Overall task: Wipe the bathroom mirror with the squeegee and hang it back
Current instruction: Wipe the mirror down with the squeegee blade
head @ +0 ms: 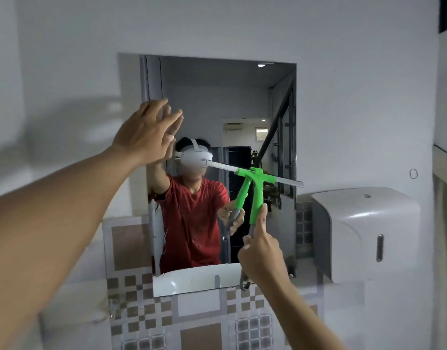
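The rectangular mirror hangs on the white wall straight ahead. My right hand is shut on the grey lower handle of the green squeegee, thumb stretched up along the green part. Its grey blade lies against the glass in the mirror's right half, slanting down to the right, its tip past the mirror's right edge. My left hand is raised at the mirror's left edge, fingers spread, holding nothing. The glass reflects a person in a red shirt wearing a white headset.
A white wall dispenser is mounted just right of the mirror. A small ring hook sits on the wall above it. Brown and grey patterned tiles cover the wall below the mirror.
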The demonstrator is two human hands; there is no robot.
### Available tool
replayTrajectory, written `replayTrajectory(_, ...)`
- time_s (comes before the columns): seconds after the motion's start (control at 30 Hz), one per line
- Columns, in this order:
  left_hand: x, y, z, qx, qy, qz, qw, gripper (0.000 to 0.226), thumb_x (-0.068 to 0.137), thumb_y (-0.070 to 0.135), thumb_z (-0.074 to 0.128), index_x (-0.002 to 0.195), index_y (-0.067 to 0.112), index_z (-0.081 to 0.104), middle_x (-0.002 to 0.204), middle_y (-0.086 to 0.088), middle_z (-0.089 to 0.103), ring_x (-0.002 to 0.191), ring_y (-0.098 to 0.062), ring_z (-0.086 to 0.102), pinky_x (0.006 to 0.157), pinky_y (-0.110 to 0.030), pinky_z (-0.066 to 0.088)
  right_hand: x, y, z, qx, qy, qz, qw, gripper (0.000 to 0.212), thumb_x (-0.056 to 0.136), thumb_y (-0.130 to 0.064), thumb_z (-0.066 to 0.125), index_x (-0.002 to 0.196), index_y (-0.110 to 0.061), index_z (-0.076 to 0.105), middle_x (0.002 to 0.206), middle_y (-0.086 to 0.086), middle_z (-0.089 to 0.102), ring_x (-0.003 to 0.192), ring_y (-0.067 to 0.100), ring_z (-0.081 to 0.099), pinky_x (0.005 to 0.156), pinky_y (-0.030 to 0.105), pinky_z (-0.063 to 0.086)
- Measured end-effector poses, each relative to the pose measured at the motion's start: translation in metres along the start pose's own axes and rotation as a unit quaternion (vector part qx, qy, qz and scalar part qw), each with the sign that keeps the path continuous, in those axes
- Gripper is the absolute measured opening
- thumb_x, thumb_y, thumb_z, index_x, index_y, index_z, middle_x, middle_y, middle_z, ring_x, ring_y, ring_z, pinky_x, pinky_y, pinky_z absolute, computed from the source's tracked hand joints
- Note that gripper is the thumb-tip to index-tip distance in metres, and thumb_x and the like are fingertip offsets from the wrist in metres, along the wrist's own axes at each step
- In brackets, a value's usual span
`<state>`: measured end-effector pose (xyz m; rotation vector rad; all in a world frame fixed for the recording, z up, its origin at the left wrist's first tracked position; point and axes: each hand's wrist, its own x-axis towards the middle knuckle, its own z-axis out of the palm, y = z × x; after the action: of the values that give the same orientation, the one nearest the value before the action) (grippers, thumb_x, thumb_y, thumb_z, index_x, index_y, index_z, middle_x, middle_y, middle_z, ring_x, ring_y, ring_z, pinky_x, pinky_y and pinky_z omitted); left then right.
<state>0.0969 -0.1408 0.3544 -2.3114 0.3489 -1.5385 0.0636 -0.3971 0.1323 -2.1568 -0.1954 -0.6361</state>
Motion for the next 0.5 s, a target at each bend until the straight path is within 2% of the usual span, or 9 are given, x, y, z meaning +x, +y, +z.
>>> replayTrajectory(0.1, 0.016, -0.007, -0.006, -0.009, -0.039, 0.009, 0.999, 0.063, 0.094, 0.031, 0.059, 0.152, 0.022, 0.038, 0.158, -0.014, 0.030, 0.144, -0.038, 0.028, 0.102, -0.058, 0.048, -0.011, -0.017, 0.030, 0.122, 0.017, 0.039, 0.992, 0.101, 0.088, 0.000, 0.044, 0.152, -0.034, -0.026, 0.090, 0.004, 0.068, 0.075, 0.019, 0.065, 0.071, 0.042, 0.058)
replayTrajectory(0.2, 0.022, -0.012, -0.003, -0.011, -0.071, 0.013, 0.997, 0.063, 0.093, 0.031, 0.060, 0.152, 0.026, 0.039, 0.158, -0.009, 0.029, 0.144, -0.034, 0.025, 0.099, -0.058, 0.049, -0.015, -0.027, 0.053, 0.190, 0.037, 0.046, 0.980, 0.095, 0.092, -0.005, 0.040, 0.149, -0.036, -0.029, 0.084, 0.004, 0.067, 0.072, 0.022, 0.067, 0.068, 0.047, 0.060)
replayTrajectory(0.33, 0.023, -0.017, 0.000, -0.006, -0.065, 0.020, 0.998, 0.063, 0.091, 0.032, 0.064, 0.150, 0.026, 0.042, 0.154, -0.008, 0.034, 0.141, -0.034, 0.028, 0.094, -0.059, 0.052, -0.024, -0.045, 0.078, 0.233, 0.044, 0.041, 0.971, 0.089, 0.099, -0.013, 0.041, 0.151, -0.030, -0.030, 0.084, 0.004, 0.067, 0.067, 0.014, 0.063, 0.058, 0.033, 0.056)
replayTrajectory(0.4, 0.023, -0.018, 0.000, -0.003, -0.065, 0.025, 0.998, 0.063, 0.091, 0.033, 0.063, 0.150, 0.026, 0.042, 0.152, -0.008, 0.035, 0.139, -0.034, 0.030, 0.094, -0.059, 0.052, -0.030, -0.058, 0.096, 0.261, 0.033, 0.046, 0.964, 0.090, 0.100, -0.016, 0.041, 0.147, -0.036, -0.034, 0.091, 0.006, 0.068, 0.071, 0.014, 0.064, 0.064, 0.038, 0.059)
replayTrajectory(0.5, 0.024, -0.020, -0.001, -0.001, -0.071, 0.028, 0.997, 0.063, 0.092, 0.035, 0.063, 0.151, 0.027, 0.042, 0.151, -0.007, 0.036, 0.138, -0.034, 0.031, 0.095, -0.058, 0.051, -0.034, -0.079, 0.118, 0.267, 0.019, 0.017, 0.963, 0.094, 0.099, -0.019, 0.038, 0.134, -0.054, -0.041, 0.108, 0.009, 0.067, 0.089, 0.021, 0.067, 0.079, 0.046, 0.059)
